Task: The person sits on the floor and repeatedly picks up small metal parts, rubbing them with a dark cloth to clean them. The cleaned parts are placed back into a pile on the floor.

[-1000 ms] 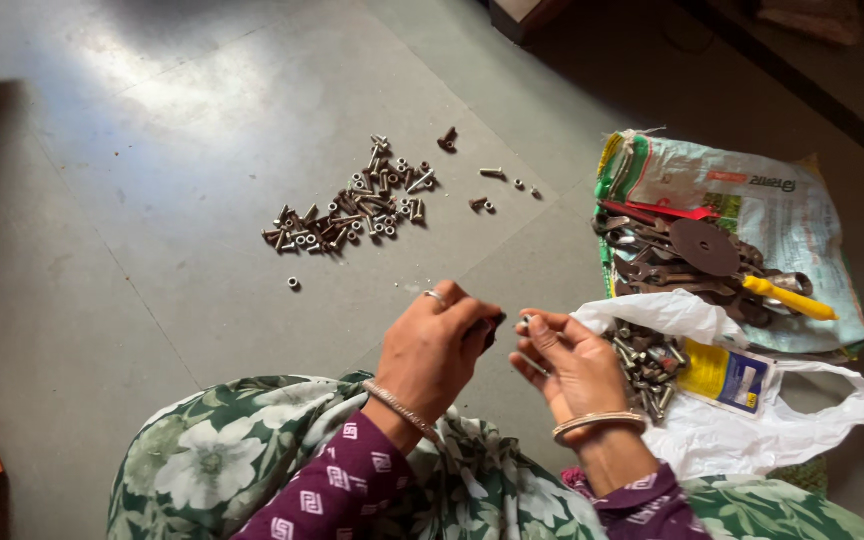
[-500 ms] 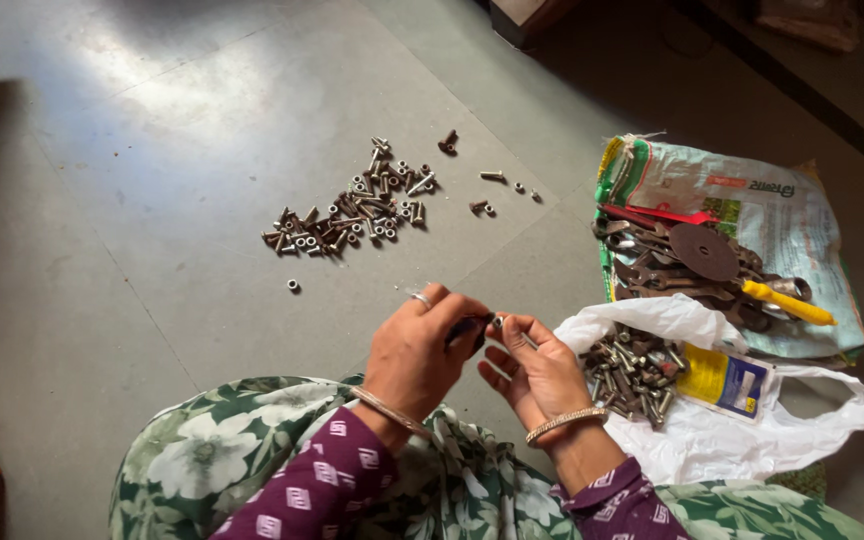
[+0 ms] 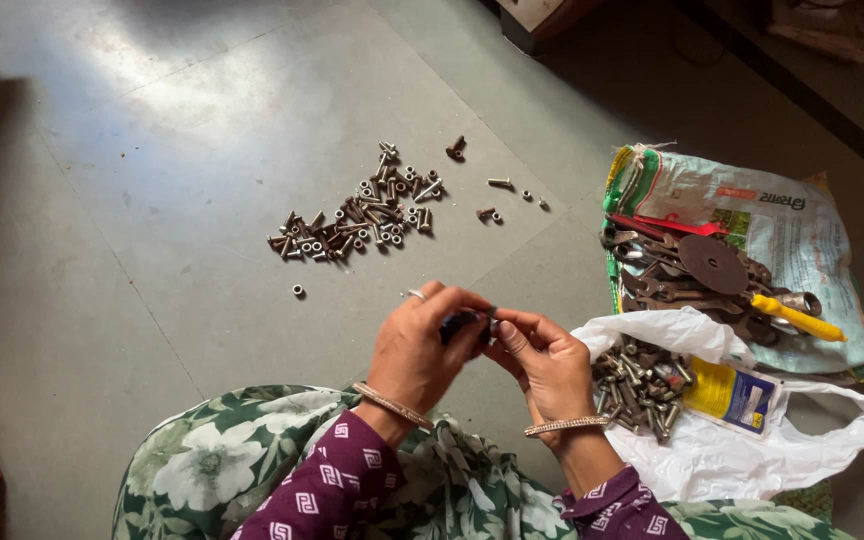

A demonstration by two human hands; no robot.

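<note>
My left hand (image 3: 420,350) and my right hand (image 3: 547,362) meet in front of me above the grey floor. Together their fingertips pinch a small dark bolt with a nut (image 3: 479,322); which hand bears it more I cannot tell. A ring shows on my left hand and a bangle on each wrist. Ahead on the floor lies a spread pile of bolts and nuts (image 3: 362,215). To the right of my right hand, a white plastic bag (image 3: 742,450) holds a heap of more bolts (image 3: 642,385).
A printed sack (image 3: 802,225) at the right carries rusty wrenches, a dark round disc (image 3: 714,263) and a yellow-handled tool (image 3: 800,319). A few stray nuts (image 3: 297,290) lie apart from the pile. My floral-clothed lap fills the bottom. An orange object sits at the left edge.
My right hand has moved left from the bag's bolts to meet my left hand, and both now pinch the small bolt together. The view shifted slightly.
</note>
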